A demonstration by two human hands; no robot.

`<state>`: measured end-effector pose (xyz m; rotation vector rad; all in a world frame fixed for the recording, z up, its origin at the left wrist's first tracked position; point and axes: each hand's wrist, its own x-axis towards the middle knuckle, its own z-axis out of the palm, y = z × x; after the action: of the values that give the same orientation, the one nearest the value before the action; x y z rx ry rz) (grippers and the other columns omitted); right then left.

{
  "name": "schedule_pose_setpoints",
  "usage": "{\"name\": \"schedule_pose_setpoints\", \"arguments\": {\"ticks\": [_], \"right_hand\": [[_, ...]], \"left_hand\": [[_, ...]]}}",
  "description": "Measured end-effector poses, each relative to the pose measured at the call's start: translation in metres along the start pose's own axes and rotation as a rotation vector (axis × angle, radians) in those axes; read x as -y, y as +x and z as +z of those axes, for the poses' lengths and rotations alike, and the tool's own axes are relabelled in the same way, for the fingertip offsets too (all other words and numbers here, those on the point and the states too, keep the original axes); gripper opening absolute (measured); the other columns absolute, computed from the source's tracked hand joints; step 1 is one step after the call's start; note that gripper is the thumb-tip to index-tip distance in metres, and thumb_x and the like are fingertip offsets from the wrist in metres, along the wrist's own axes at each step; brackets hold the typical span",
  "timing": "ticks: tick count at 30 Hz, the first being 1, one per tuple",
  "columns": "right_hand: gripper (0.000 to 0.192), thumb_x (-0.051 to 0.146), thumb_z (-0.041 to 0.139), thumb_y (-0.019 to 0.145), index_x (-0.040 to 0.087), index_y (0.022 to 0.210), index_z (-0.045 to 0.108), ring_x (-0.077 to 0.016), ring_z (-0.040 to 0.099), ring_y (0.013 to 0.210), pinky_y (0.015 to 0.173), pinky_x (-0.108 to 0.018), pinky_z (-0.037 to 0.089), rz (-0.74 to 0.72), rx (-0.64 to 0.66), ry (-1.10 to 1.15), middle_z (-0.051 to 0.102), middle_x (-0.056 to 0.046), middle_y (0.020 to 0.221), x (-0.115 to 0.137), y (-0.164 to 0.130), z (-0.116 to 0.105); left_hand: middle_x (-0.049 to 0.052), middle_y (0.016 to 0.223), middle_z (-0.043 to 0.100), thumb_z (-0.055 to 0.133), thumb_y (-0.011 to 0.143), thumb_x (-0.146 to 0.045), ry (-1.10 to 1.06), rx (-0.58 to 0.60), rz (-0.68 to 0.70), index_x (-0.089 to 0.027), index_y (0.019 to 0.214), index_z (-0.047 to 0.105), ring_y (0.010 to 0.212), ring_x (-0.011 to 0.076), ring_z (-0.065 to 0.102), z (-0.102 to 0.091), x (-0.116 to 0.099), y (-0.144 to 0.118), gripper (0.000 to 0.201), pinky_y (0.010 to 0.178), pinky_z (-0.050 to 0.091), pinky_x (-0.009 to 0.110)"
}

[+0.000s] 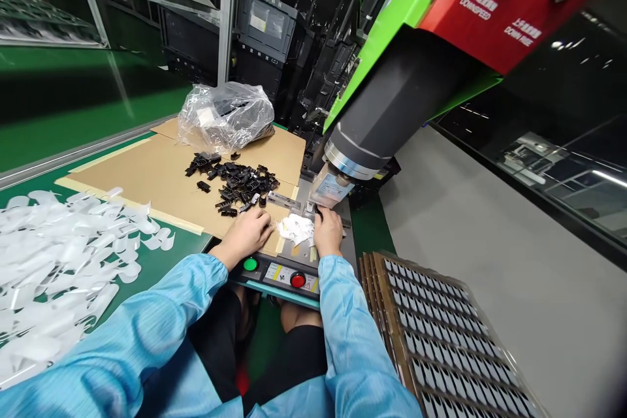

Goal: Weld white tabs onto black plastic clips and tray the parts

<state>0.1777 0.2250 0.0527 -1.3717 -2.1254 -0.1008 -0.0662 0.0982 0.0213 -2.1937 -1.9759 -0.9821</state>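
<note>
My left hand (251, 230) rests at the cardboard's near edge, its fingers curled down. What they hold, if anything, is hidden. Just beyond it lies a loose pile of small black plastic parts (242, 183). My right hand (329, 232) is closed at the metal fixture, directly below the machine's welding head (330, 188). Its fingertips grip a small black plastic part (319, 210), mostly covered by the fingers. Between both hands sits a heap of small white pieces (296, 228) on the machine's base.
Curled white plastic strips (63, 255) cover the green table at left. A clear plastic bag (226, 119) stands behind the black parts. A control panel with a green button (250, 264) and a red button (298, 280) lies before me. Stacked trays (441, 320) stand at right.
</note>
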Motion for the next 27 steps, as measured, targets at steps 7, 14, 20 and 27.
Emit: {"name": "schedule_pose_setpoints", "arguments": {"ticks": [7,14,20,27], "right_hand": [[0.039,0.022,0.059,0.100,0.022,0.137,0.070,-0.0326,0.048,0.121,0.107,-0.044,0.041,-0.030,0.083,-0.048,0.062,-0.013,0.129,0.001,-0.004,-0.011],[0.039,0.026,0.051,0.100,0.017,0.132,0.071,-0.0285,0.053,0.125,0.112,-0.043,0.043,-0.024,-0.138,0.158,0.061,-0.014,0.133,-0.037,-0.045,-0.024],[0.029,0.024,0.050,0.096,0.015,0.112,0.072,-0.0281,0.057,0.117,0.108,-0.043,0.046,0.123,-0.279,0.195,0.064,-0.016,0.121,-0.059,-0.071,-0.021],[0.023,0.020,0.052,0.094,0.016,0.104,0.072,-0.0277,0.057,0.113,0.106,-0.041,0.045,0.146,-0.281,0.223,0.064,-0.013,0.120,-0.054,-0.070,-0.021]], "left_hand": [[0.011,0.105,0.060,0.050,0.104,-0.026,-0.086,-0.024,-0.012,-0.020,0.096,0.055,0.096,0.0255,0.060,0.005,0.003,0.001,0.011,0.087,0.050,0.039],[0.011,0.113,0.064,0.051,0.103,-0.026,-0.155,-0.031,-0.039,-0.020,0.107,0.062,0.102,0.0255,0.064,0.007,0.006,-0.004,0.013,0.092,0.053,0.039],[0.007,0.119,0.069,0.059,0.102,-0.033,-0.263,-0.154,-0.031,-0.020,0.119,0.070,0.108,0.0219,0.067,0.004,-0.026,0.033,0.024,0.099,0.054,0.035],[0.013,0.121,0.068,0.056,0.103,-0.026,-0.165,0.025,-0.006,-0.012,0.120,0.074,0.110,0.0242,0.068,0.036,-0.063,0.099,0.028,0.102,0.055,0.035]]}}
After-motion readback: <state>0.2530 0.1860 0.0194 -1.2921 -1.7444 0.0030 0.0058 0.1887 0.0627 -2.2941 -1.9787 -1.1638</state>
